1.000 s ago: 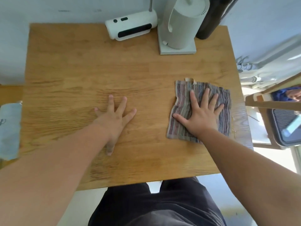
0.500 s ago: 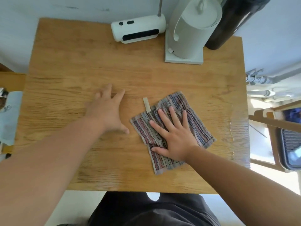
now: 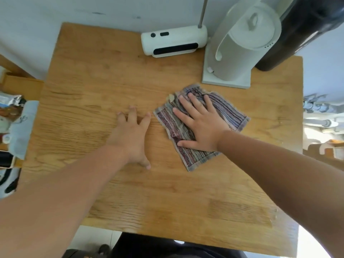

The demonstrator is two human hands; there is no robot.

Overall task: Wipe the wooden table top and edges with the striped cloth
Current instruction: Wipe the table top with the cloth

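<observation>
Striped cloth [image 3: 202,127] flat under my right hand [image 3: 200,125], right of centre on the desk [image 3: 93,81].

Cloth lies skewed, long axis running from the near edge up toward the far right; its far corner sits just beside the kettle base [image 3: 226,79]. Right hand spread, palm and fingers pressed flat on it, nothing pinched. Left hand [image 3: 133,135] also spread, bare on the wood, near the cloth's left edge but apart. Judgement: unwiped top lies mostly left and near; right hand drives the stroke.
</observation>
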